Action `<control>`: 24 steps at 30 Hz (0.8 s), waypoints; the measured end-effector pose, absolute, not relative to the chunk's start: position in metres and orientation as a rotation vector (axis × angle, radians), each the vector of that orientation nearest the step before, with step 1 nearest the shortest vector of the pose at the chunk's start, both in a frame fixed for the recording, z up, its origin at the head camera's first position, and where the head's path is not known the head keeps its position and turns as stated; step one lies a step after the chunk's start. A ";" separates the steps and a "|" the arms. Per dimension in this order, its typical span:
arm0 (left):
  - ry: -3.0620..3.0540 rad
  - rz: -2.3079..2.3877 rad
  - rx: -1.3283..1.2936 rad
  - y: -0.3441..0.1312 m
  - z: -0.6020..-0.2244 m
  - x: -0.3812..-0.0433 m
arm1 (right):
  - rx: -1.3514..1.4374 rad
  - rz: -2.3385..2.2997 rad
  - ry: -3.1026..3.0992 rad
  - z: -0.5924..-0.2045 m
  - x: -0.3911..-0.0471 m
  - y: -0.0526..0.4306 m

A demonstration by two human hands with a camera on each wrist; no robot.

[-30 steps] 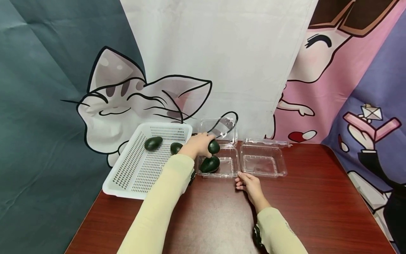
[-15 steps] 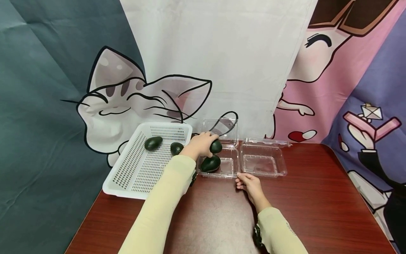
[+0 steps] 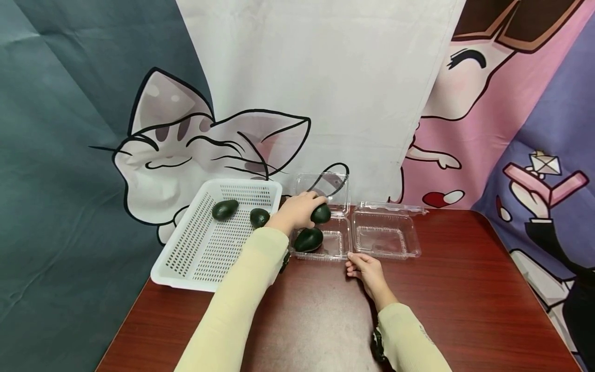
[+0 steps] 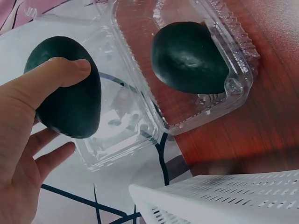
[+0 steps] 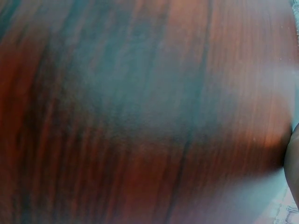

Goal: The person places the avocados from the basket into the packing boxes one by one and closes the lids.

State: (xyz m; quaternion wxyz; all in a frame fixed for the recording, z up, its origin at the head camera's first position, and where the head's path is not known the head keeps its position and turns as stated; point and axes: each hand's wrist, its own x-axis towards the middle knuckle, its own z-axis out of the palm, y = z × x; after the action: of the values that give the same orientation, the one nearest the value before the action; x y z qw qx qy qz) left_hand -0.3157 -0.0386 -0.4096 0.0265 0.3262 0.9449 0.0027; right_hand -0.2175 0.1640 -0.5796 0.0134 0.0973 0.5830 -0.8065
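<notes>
Red-brown table [image 3: 316,315], left hand [image 3: 296,212] gripping avocado [image 3: 321,213], right hand [image 3: 365,269] pinching container [image 3: 332,241], illegible sleeve print [image 3: 425,335]

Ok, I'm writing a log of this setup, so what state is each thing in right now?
Held avocado: gripped by the left hand
Left clear container: open, one avocado inside, near right corner pinched by the right hand
Right clear container: open
White basket: upright, two avocados visible inside

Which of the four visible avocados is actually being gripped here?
The avocado in the left hand, held over the left clear clamshell. Another avocado lies inside that clamshell, and two more avocados lie in the white basket.
</notes>
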 end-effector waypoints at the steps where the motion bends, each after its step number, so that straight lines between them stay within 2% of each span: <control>1: 2.915 0.012 1.029 -0.038 -0.410 -0.315 | 0.300 -2.513 1.818 -0.579 -0.217 0.164; 24: 2.883 -0.123 1.305 -0.024 -0.432 -0.308 | 0.302 -2.525 1.785 -0.580 -0.218 0.165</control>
State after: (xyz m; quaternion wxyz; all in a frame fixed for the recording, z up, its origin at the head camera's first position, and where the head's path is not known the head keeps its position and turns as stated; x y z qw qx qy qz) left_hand -0.3083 -0.0242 -0.4325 -0.0126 0.4121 0.9102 -0.0389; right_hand -0.2181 0.1647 -0.5802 0.0172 0.0971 0.5744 -0.8126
